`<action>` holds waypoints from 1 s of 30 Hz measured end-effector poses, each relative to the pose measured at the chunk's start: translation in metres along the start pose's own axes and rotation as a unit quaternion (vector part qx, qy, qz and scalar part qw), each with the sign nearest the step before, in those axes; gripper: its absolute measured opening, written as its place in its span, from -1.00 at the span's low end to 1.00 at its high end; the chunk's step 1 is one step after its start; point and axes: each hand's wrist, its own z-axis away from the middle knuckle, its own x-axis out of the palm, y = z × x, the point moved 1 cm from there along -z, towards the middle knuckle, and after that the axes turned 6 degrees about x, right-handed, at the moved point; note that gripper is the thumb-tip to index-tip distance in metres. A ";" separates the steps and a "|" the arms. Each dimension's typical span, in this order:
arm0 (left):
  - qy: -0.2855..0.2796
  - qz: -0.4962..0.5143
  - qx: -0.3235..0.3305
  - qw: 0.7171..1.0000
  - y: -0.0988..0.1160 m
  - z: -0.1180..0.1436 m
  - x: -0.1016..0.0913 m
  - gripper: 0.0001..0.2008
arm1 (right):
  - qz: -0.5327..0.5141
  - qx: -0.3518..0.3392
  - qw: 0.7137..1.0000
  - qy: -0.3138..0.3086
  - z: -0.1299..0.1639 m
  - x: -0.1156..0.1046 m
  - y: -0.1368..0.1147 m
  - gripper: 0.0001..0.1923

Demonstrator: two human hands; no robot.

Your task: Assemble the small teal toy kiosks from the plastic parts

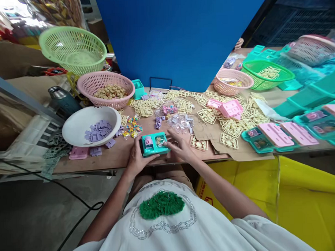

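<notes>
At the near edge of the brown table (121, 156), a teal toy case (154, 144) sits between both hands. Curled around its left end, the left hand (137, 157) has thumb on top and fingers beneath, gripping it. Half open, the right hand (180, 147) lies at the right end, fingertips touching the case and pinching nothing I can make out. Lettering on the white shirt (169, 186) is upside down (unreadable). Further left, a white bowl (74, 125) holds flat purple pieces; beyond it a pink basket (105, 89) holds tan pieces. Far right, another pink basket (233, 81) and a green basket (267, 74) hold yellow part frames.
</notes>
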 end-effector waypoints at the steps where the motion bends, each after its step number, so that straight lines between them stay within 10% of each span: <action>1: -0.012 0.009 0.018 1.000 0.003 -0.001 -0.003 0.07 | -0.028 0.022 0.999 -0.032 0.000 0.002 0.000 -0.26; 7: -0.091 0.022 0.074 0.993 0.015 -0.005 -0.014 0.38 | 0.015 -0.132 0.991 0.034 0.010 0.009 -0.010 -0.43; 15: -0.100 0.033 0.089 0.991 -0.004 0.000 -0.017 0.05 | 0.208 -0.247 0.943 0.078 0.032 0.014 0.006 -0.51; 22: 0.001 -0.149 0.050 0.988 -0.026 -0.052 -0.052 -0.83 | 0.218 -0.261 0.935 0.097 0.031 0.013 -0.006 -0.30; 30: 0.068 -0.102 0.016 0.992 -0.039 -0.070 -0.051 -0.87 | 0.213 -0.285 0.925 0.132 0.020 -0.001 -0.032 -0.47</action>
